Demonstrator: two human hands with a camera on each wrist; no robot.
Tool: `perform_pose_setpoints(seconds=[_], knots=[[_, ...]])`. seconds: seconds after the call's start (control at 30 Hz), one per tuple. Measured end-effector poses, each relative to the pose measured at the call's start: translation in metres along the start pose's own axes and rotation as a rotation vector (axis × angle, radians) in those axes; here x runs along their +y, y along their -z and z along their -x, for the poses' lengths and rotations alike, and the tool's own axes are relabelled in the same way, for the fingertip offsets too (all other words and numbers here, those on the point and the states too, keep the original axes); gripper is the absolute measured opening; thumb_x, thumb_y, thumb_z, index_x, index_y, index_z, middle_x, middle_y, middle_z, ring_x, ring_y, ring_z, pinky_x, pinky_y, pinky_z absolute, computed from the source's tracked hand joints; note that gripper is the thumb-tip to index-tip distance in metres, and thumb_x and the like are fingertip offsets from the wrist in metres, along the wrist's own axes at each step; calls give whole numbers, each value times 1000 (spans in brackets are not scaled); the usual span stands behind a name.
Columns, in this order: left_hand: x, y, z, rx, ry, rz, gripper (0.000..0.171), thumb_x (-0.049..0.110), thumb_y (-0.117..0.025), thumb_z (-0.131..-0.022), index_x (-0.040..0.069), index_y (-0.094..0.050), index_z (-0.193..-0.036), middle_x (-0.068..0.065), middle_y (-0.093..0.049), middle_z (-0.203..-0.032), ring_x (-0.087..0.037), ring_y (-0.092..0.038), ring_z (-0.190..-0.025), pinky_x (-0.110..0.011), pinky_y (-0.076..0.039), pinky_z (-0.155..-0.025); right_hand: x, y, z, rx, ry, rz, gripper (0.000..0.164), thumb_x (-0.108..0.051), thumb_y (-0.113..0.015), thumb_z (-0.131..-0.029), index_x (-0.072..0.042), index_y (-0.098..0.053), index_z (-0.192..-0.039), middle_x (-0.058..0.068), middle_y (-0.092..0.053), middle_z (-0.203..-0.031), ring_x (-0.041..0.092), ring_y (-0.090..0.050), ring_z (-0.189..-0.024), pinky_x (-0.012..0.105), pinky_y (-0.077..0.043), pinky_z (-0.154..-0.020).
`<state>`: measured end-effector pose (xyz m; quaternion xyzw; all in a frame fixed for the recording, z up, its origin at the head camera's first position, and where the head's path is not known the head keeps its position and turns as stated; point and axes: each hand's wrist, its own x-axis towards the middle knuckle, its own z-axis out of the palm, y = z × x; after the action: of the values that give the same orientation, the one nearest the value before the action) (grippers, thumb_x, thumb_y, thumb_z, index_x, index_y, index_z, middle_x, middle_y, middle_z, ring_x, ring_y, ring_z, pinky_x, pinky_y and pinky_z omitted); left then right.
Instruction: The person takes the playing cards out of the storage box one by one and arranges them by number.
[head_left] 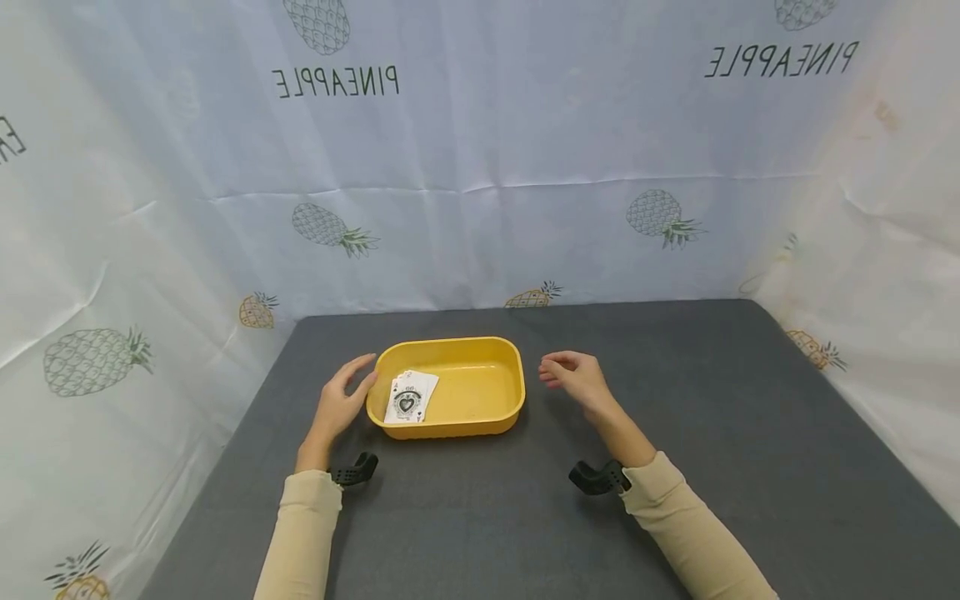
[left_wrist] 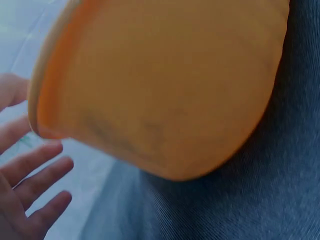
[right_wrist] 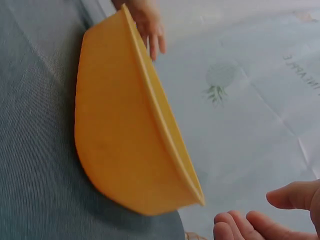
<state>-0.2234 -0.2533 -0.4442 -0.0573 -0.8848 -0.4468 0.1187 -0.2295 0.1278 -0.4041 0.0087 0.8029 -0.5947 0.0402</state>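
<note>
A yellow rectangular tray (head_left: pixel 472 393) with rounded corners rests on the dark table. Inside it, at the left end, lies a small bunch of playing cards (head_left: pixel 408 402), the ace of spades on top. My left hand (head_left: pixel 339 408) is at the tray's left end, fingers spread and loosely bent; whether it touches the rim I cannot tell. In the left wrist view, the fingers (left_wrist: pixel 42 182) are beside the tray's wall (left_wrist: pixel 175 85). My right hand (head_left: pixel 583 383) hovers apart from the right end, fingers relaxed and holding nothing. From the right wrist, the tray's outer side (right_wrist: pixel 115 120) hides the cards.
The dark grey cloth-covered table (head_left: pixel 465 517) reaches back to a white curtain (head_left: pixel 480 242) printed with pineapples, which also hangs at both sides. Each wrist wears a black strap mount, at left (head_left: pixel 355 470) and at right (head_left: pixel 597 477).
</note>
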Motion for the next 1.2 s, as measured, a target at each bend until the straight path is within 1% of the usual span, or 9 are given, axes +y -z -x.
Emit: perform_pose_setpoints(seconds=[0.17, 0.23, 0.4, 0.53, 0.8, 0.87, 0.97, 1.07, 1.2], knots=[[-11, -1, 0, -65, 59, 83, 48, 28, -53, -100, 9, -46, -143, -18, -49, -144, -34, -47, -132, -47, -39, -112, -8, -12, 1, -96, -55, -150, 36, -15, -58, -96, 11, -58, -121, 20, -72, -104, 12, -72, -81, 43, -56, -91], [-15, 0, 0, -93, 70, 120, 49, 29, -52, -100, 9, -44, -145, -18, -48, -145, -29, -48, -132, -34, -43, -109, -11, -17, 1, -133, -70, -183, 37, -12, -57, -96, 14, -56, -123, 17, -74, -100, 10, -72, -80, 41, -57, -90], [-23, 0, 0, -139, 67, 204, 51, 27, -51, -100, 8, -41, -146, -19, -45, -148, 5, -50, -118, -2, -38, -93, -18, -37, 0, -189, -107, -222, 38, -12, -58, -95, 13, -56, -124, 18, -74, -101, 15, -74, -84, 40, -56, -90], [-29, 0, -1, -152, 61, 214, 51, 28, -52, -100, 8, -41, -146, -20, -43, -149, 22, -43, -108, -2, -36, -92, -23, -54, -2, -239, -121, -237, 37, -12, -59, -95, 11, -58, -123, 24, -70, -110, 20, -74, -90, 40, -55, -91], [-35, -9, -4, -129, 47, 309, 49, 22, -54, -99, 4, -44, -144, -26, -44, -146, 22, -48, -109, -1, -38, -91, -25, -78, -8, -311, -164, -268, 38, -9, -59, -94, 13, -56, -125, 28, -66, -118, 17, -73, -87, 43, -53, -95], [-36, -11, -5, -109, 32, 339, 48, 18, -55, -98, 2, -45, -142, -17, -51, -143, 21, -49, -110, -1, -39, -92, -24, -84, -11, -316, -176, -272, 38, -9, -60, -94, 13, -57, -124, 28, -66, -117, 18, -73, -86, 43, -53, -94], [-38, -13, -5, -87, 12, 382, 47, 14, -56, -97, -2, -46, -140, 7, -60, -132, 20, -51, -110, -1, -40, -92, -24, -93, -15, -320, -199, -278, 35, -7, -60, -93, 14, -58, -120, 29, -67, -114, 19, -73, -85, 43, -54, -93], [-39, -14, -6, -85, 9, 413, 48, 14, -55, -97, -3, -45, -141, 28, -57, -121, 20, -51, -111, -1, -40, -92, -24, -104, -19, -319, -240, -297, 34, -5, -61, -91, 15, -60, -118, 29, -68, -112, 24, -74, -87, 43, -54, -92], [-39, -15, -5, -101, 4, 434, 49, 15, -55, -98, -3, -43, -142, 28, -55, -124, 20, -49, -114, -2, -40, -94, -26, -119, -24, -311, -324, -305, 31, -1, -63, -88, 14, -63, -116, 28, -69, -111, 29, -74, -91, 41, -55, -90]])
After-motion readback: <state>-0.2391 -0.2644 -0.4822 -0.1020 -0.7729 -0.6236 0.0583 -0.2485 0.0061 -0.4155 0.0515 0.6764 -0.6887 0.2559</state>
